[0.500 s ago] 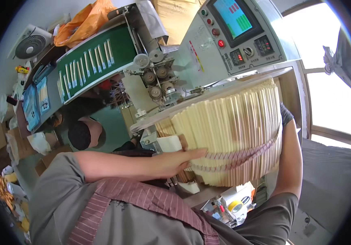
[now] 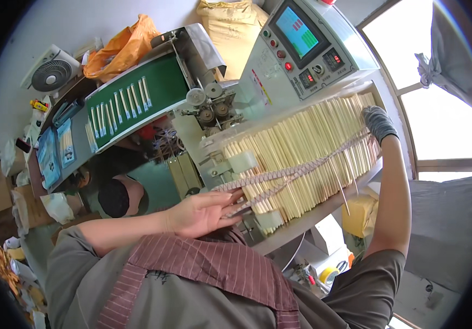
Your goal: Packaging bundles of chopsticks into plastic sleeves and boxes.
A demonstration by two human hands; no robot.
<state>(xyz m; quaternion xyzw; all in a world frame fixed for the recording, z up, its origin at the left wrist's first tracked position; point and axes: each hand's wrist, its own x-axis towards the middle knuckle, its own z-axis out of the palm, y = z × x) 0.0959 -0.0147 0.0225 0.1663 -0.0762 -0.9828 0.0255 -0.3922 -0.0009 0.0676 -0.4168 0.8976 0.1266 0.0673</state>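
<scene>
A long row of pale wooden sticks [image 2: 296,148] stands packed side by side in the machine's tray. A striped cloth band [image 2: 307,166] runs along its near side in two crossing strands. At the row's left end, my bare left hand [image 2: 205,213] is palm up, with the band looped about its fingers, beside a white block [image 2: 243,161]. My right hand [image 2: 379,124], in a grey glove, curls over the last sticks at the far right end, where the band meets it. Its fingertips are partly hidden. A few sticks [image 2: 341,186] jut out of the row, slanting toward me.
Behind the row rises a control cabinet with a lit screen [image 2: 299,34] and rollers [image 2: 214,109]. At left, a green conveyor belt [image 2: 162,82] carries several wrapped sticks. A person's dark cap [image 2: 114,196] shows below it. Yellow tape [image 2: 329,275] lies beneath the tray.
The curved bundle has straightened into a row in the tray. My left hand has drawn left off the sticks with the band, which has slackened. The right hand has risen into view.
</scene>
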